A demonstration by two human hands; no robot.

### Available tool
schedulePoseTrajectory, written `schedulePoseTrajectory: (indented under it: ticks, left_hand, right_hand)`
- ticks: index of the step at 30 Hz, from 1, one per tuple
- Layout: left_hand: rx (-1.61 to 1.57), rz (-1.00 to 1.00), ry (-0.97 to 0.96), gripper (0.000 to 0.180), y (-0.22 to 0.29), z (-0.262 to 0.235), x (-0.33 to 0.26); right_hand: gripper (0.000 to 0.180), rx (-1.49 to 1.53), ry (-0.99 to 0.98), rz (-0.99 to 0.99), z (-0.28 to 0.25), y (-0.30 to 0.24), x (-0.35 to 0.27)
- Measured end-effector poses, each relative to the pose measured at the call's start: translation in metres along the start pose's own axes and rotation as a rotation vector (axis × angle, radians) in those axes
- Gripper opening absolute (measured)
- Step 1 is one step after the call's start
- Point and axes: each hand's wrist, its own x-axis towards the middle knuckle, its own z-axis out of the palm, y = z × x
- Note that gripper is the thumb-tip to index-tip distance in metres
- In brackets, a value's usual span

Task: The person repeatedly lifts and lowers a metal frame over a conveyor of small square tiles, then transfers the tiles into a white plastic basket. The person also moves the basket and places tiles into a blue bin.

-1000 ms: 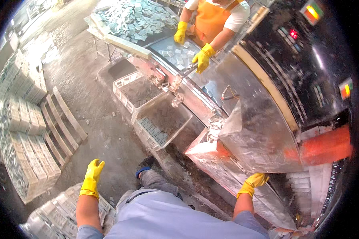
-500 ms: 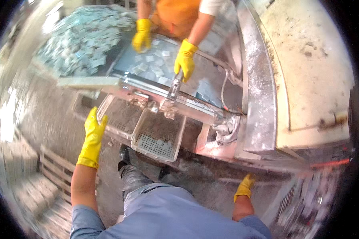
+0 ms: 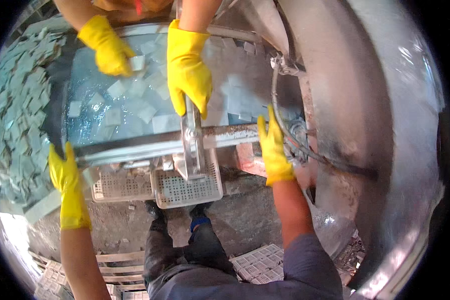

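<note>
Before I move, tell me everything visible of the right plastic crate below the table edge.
The right crate looks like pale plastic: rectangular, rounded corners, open top, its base pierced by rows of small holes. It sits level below the near edge of the table, beside another crate. A metal bar hides part of it; contact is unclear.

The rectangular, water-covered worktable [image 3: 145, 151] is central; flat, square, pale tiles [image 3: 113, 117] lie on it. A heap of pale, flat pieces [image 3: 15, 125] lies left; a curved, grey metal panel [image 3: 345, 75] stands right. From the far side, a co-worker's yellow-gloved hand [image 3: 189, 75] extends to a long metal lever [image 3: 191, 135] across the near edge. Below that edge, a left perforated cream plastic crate [image 3: 125, 192] adjoins a right one [image 3: 187, 204]. The person's yellow-gloved left hand [image 3: 65, 175] is at the near left corner; the yellow-gloved right hand [image 3: 275, 150], near right, beside a grey flexible hose [image 3: 335, 164].
</note>
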Motion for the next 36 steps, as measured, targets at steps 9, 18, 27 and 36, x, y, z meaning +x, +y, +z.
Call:
schedulePoseTrajectory:
  ticks: [9,18,27,36]
  left_hand:
    - [-0.078,0.042,0.092,0.069,-0.036,0.009,0.016]
    - [-0.056,-0.007,0.043,0.067,-0.014,-0.001,0.010]
    - [-0.047,0.031,0.090,0.069,-0.013,0.010,-0.002]
    - [0.102,0.027,0.060,0.072,0.007,0.000,0.000]
  right_hand:
    - [0.056,-0.160,-0.159,0.055,0.091,0.132,0.219]
    - [0.061,-0.238,-0.234,0.078,0.057,0.170,0.213]
    - [0.066,-0.330,-0.168,0.066,0.034,0.147,0.168]
    - [0.070,-0.036,-0.166,-0.457,0.114,-0.099,0.176]
